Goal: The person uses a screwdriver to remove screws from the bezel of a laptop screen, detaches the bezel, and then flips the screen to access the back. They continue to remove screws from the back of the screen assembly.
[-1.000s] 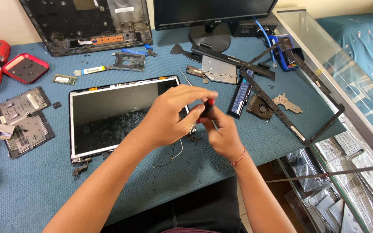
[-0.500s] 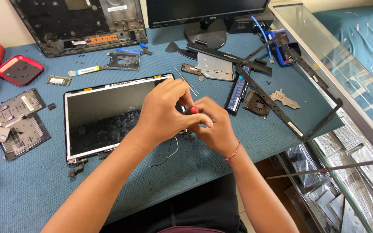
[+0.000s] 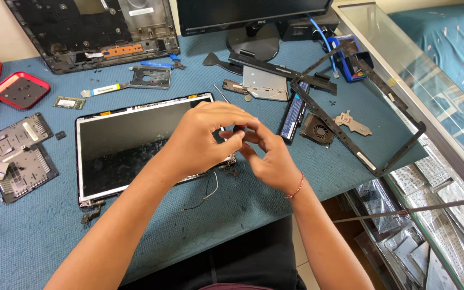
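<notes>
Screwdriver (image 3: 238,129), small, dark-handled, pinched between both hands over laptop screen panel's (image 3: 130,145) right edge, at 3 o'clock of panel. Left hand (image 3: 202,140) fingers clamped on it; right hand (image 3: 269,157) fingers closed alongside, equally near. Long axis hidden.

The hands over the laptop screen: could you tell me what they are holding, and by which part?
Both hands pinch a small dark tool with a red part; which part cannot be told.

Open blue counter (image 3: 22,241) front-left, free approach there. Laptop screen panel (image 3: 130,145) fills the centre. Right side blocked: battery (image 3: 295,114), cooling fan (image 3: 318,130), black bezel frame (image 3: 398,150). Monitor stand (image 3: 253,48) and laptop base (image 3: 92,32) close off the back.
</notes>
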